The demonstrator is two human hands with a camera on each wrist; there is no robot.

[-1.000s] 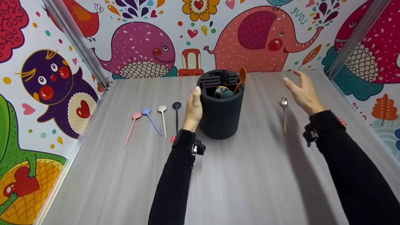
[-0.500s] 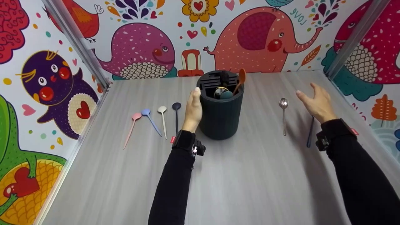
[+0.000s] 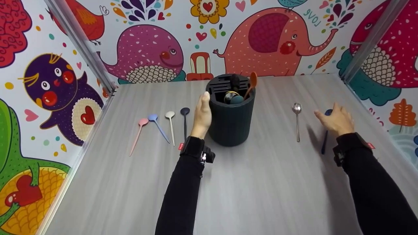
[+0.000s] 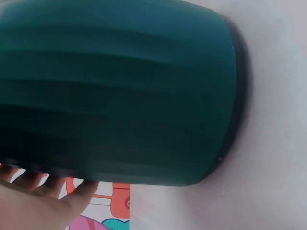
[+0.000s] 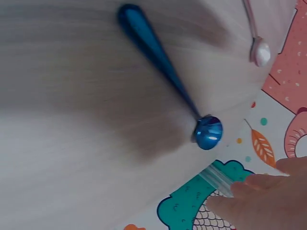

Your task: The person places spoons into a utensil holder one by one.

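Observation:
My left hand (image 3: 202, 117) holds the side of a dark green ribbed utensil holder (image 3: 230, 127), thumb near its rim. In the left wrist view its fingers (image 4: 55, 184) reach behind the holder's wall (image 4: 120, 96), tips hidden. An orange spoon (image 3: 253, 80), a round dark teal end (image 3: 236, 99) and a shiny silver piece (image 3: 229, 95) show in the holder's top. At the right my right hand (image 3: 338, 121) hovers over a shiny blue spoon (image 3: 324, 143), partly covering it in the head view. The whole blue spoon (image 5: 160, 62) lies on the table in the right wrist view, apart from the hand.
A silver spoon (image 3: 297, 120) lies between holder and blue spoon. Left of the holder lie a pink spoon (image 3: 138, 133), a periwinkle spoon (image 3: 158, 127), a white spoon (image 3: 171, 125) and a dark spoon (image 3: 185, 119). Patterned walls (image 3: 202, 39) bound the grey table (image 3: 261, 182).
My right hand has moved rightward, then down and nearer over the blue spoon, which was hidden a second ago. The left hand and the utensil holder have stayed in place.

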